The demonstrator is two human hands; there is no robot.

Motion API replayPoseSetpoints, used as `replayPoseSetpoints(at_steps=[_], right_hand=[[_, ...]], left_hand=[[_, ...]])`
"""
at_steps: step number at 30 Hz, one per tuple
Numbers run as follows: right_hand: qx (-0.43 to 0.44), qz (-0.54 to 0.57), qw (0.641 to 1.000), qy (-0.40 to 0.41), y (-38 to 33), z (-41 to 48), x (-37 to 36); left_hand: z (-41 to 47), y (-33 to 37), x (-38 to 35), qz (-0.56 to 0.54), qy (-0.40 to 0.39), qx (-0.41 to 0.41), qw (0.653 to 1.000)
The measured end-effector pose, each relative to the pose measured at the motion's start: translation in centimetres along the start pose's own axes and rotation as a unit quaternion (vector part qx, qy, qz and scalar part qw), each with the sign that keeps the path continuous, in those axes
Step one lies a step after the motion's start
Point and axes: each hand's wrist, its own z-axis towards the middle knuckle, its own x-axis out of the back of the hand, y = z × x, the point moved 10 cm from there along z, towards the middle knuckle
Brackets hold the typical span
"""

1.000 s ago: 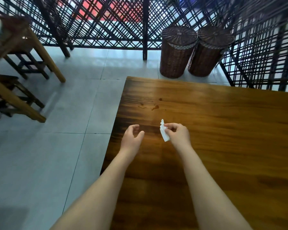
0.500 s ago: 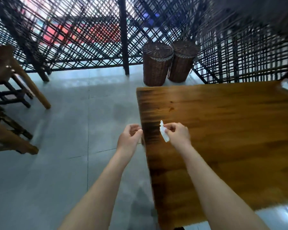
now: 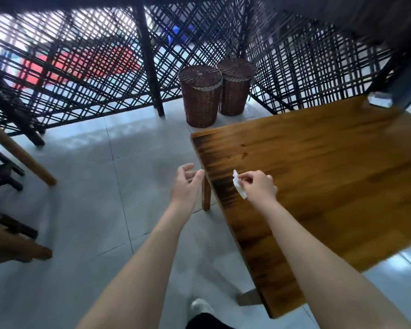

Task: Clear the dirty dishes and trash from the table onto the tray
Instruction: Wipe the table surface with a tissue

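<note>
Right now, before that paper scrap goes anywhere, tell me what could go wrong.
1. The right hand pinches the paper scrap by one edge only; near the table edge, it could slip and fall to the floor.
2. No tray is in view, so the carry may be long.
3. A small object at the table's far corner could be missed.

A restaurant dining room: wooden table [image 3: 318, 174], lattice screen [image 3: 81, 74], wicker baskets [image 3: 201, 98].

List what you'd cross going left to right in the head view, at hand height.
Slanted wooden leg → left hand, open → white paper scrap → right hand, pinching it. The table spans behind the last two, so it's left out.
</note>
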Motion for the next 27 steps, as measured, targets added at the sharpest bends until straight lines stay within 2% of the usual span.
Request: replayPoseSetpoints(at_steps=[7, 11, 20, 27], right_hand=[[-0.051, 0.029, 0.998, 0.017, 0.7, 4.8, -4.0], [-0.097, 0.045, 0.994, 0.024, 0.9, 7.0, -5.7], [-0.164, 0.041, 0.985, 0.033, 0.9, 10.0, -6.0], [-0.241, 0.020, 0.968, 0.061, 1.4, 12.8, -7.8]], left_hand=[[7.1, 0.2, -1.2, 0.001, -0.080, -0.027, 0.996], [11.2, -0.7, -2.4, 0.029, -0.129, -0.005, 0.991], [17.8, -0.5, -4.3, 0.065, -0.181, 0.019, 0.981], [23.7, -2.1, -7.7, 0.137, -0.273, 0.031, 0.952]])
